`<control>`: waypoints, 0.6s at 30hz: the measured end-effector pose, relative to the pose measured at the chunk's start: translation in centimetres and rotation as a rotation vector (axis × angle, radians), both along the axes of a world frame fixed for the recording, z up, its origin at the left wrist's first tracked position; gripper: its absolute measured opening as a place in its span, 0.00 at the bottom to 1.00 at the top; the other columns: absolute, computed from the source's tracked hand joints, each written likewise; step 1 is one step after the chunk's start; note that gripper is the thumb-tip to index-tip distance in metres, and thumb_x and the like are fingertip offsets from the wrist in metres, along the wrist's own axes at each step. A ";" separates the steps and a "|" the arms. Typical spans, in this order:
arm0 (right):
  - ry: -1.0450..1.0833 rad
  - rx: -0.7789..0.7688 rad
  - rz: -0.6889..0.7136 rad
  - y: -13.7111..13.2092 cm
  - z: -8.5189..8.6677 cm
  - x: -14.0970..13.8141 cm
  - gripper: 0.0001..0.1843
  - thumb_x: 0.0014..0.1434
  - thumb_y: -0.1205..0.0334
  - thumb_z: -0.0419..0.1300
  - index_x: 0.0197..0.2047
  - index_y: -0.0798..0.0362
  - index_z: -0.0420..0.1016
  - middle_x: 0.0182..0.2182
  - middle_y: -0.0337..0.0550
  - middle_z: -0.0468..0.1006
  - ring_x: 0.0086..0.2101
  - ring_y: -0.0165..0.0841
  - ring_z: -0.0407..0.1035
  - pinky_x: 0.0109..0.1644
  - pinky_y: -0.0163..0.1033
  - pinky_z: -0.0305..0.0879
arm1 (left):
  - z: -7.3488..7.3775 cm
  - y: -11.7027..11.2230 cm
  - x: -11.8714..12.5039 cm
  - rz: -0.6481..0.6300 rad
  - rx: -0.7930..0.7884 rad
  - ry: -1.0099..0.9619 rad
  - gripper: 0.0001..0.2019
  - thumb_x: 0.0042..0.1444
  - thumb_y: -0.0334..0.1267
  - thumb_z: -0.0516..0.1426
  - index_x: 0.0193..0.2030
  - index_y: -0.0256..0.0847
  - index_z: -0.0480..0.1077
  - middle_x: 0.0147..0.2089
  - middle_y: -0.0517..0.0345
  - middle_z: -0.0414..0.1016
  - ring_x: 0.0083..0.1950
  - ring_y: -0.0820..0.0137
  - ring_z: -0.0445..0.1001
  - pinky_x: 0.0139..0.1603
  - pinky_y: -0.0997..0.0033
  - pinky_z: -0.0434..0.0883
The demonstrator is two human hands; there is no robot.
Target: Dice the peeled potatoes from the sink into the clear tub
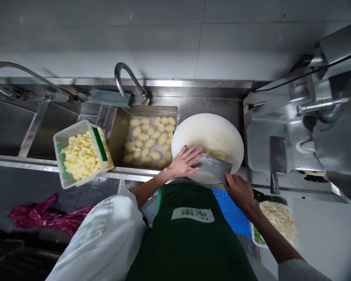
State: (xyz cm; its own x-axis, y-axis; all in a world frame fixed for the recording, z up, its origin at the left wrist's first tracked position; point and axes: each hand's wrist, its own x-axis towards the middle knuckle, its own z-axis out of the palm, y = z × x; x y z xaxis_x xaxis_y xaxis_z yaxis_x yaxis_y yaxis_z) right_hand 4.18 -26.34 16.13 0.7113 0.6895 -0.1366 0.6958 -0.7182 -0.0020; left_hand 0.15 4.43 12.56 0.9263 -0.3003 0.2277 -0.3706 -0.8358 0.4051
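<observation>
- while gripping a cleaver (pixel 212 168) by its handle in the right hand (pixel 240 192), holds the left hand (pixel 185 162) open, fingers extended, at the blade's left end; of the two hands, cannot tell of any contact between left fingertips and blade.
- has potato pieces (pixel 218 155) just beyond the blade, on a round white cutting board (pixel 210 128).
- has that board on a steel bench (pixel 210 104), right beside a sink basin (pixel 117 136).
- shows whole peeled potatoes (pixel 150 143) in water in that basin, near a curved tap (pixel 136 83).
- farther left, has a translucent tub (pixel 71 132) of cut potato chunks (pixel 82 156).
- off to the right, has a second cleaver (pixel 277 154) and, nearer the body, a container (pixel 260 245) of bean sprouts (pixel 280 218) and greens.
- wears a dark green apron (pixel 190 249).
</observation>
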 end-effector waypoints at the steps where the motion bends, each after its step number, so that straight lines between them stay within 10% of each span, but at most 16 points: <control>1: 0.004 -0.010 0.000 -0.1 -0.1 0.3 0.11 0.63 0.63 0.56 0.47 0.56 0.73 0.34 0.48 0.77 0.36 0.39 0.71 0.36 0.38 0.57 | -0.1 -0.3 0.2 -0.093 0.064 0.062 0.31 0.66 0.54 0.51 0.72 0.43 0.54 0.73 0.49 0.56 0.76 0.57 0.48 0.75 0.43 0.44; 10: 0.293 0.184 -0.460 -8.9 0.1 1.2 0.17 0.61 0.54 0.54 0.50 0.52 0.74 0.36 0.49 0.80 0.35 0.40 0.74 0.36 0.38 0.61 | -8.6 2.6 0.9 0.129 -0.006 0.119 0.41 0.60 0.59 0.57 0.73 0.38 0.51 0.76 0.38 0.44 0.77 0.50 0.40 0.72 0.43 0.54; 18: 0.884 0.871 -1.059 -11.4 -7.6 -1.5 0.24 0.53 0.37 0.63 0.29 0.48 0.60 0.15 0.31 0.63 0.15 0.28 0.58 0.19 0.35 0.56 | -9.3 0.8 4.0 0.267 -0.192 0.002 0.26 0.63 0.52 0.56 0.64 0.44 0.65 0.72 0.45 0.56 0.75 0.54 0.49 0.73 0.42 0.53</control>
State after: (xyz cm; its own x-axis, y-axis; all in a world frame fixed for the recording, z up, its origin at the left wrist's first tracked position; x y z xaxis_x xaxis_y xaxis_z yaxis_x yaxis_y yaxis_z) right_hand 2.69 -37.73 8.54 0.8066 0.0543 -0.5886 -0.5177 -0.4154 -0.7479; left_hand 4.19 5.19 3.26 0.9670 0.0019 0.2546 -0.1473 -0.8116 0.5653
